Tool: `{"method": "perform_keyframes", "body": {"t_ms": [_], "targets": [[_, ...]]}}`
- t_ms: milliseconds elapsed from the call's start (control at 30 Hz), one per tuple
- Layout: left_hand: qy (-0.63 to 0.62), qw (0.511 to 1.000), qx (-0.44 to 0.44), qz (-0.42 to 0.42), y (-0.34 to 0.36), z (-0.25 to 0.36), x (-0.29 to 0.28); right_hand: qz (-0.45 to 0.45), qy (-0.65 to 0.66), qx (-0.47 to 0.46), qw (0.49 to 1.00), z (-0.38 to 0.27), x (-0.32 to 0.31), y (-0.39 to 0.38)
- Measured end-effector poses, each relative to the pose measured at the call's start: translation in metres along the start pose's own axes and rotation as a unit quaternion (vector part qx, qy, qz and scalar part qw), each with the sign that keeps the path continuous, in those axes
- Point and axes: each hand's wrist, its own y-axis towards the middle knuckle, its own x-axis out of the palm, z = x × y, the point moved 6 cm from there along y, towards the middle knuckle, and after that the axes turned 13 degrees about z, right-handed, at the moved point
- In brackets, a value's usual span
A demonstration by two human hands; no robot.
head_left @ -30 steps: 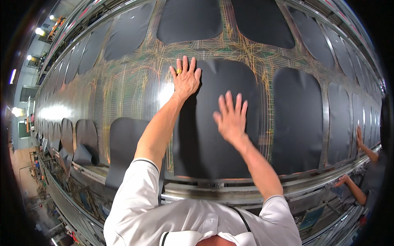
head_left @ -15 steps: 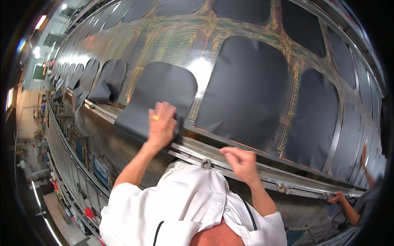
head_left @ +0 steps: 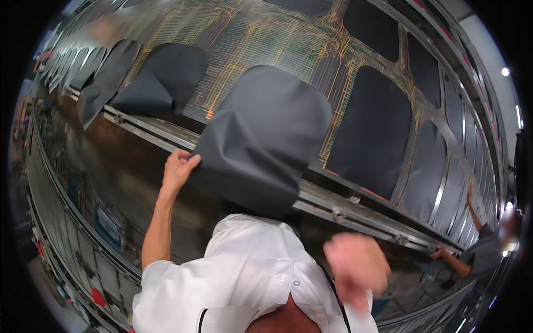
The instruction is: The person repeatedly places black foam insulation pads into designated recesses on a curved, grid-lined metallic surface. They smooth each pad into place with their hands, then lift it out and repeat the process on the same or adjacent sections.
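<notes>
A dark grey, round-cornered flexible sheet (head_left: 280, 114) lies partly on the long table, its near part hanging creased over the edge toward me. My left hand (head_left: 179, 168) pinches the sheet's left near corner between thumb and fingers. Off the table's edge, in front of my right side, my right hand (head_left: 358, 265) is raised and smeared by motion. Its fingers cannot be made out, and it appears apart from the sheet. Farther left lies another sheet with a folded corner (head_left: 158, 94). To the right, a flat dark sheet (head_left: 372, 130) rests on the table.
Coloured lines (head_left: 277, 41) cover the table surface between several similar sheets. A metal rail (head_left: 327, 206) with fittings runs along the near edge. At the far right, a co-worker's arm (head_left: 452, 261) reaches to the rail. Metal railing (head_left: 83, 244) stands left of me.
My left hand has gone from the sheet's surface to its left near corner. More of the sheet now hangs over the edge. My right hand has drawn back from the rail. The view has shifted.
</notes>
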Motion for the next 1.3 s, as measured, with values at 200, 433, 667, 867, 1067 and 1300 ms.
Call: {"method": "perform_keyframes", "body": {"t_ms": [200, 433, 667, 867, 1067, 1300], "targets": [[-0.192, 0.935, -0.075, -0.289, -0.007, 0.044, 0.000, 0.084, 0.355, 0.390, 0.845, 0.203, 0.217, -0.035], [-0.279, 0.911, -0.089, -0.290, 0.000, 0.115, -0.027, 0.044, 0.715, 0.383, 0.583, 0.165, 0.243, -0.004], [-0.363, 0.895, -0.053, -0.255, 0.012, 0.202, -0.036, 0.098, 0.596, 0.227, 0.764, 0.116, 0.121, 0.035], [-0.468, 0.861, -0.047, -0.192, 0.040, 0.264, -0.048, 0.219, 0.669, 0.079, 0.706, 0.050, 0.006, 0.113], [-0.503, 0.843, 0.050, -0.185, 0.066, 0.345, -0.077, 0.449, 0.568, -0.010, 0.690, 0.041, -0.068, 0.147], [-0.452, 0.774, 0.230, -0.379, 0.140, 0.529, -0.144, 0.328, 0.708, -0.077, 0.621, -0.083, -0.181, 0.294]]}}
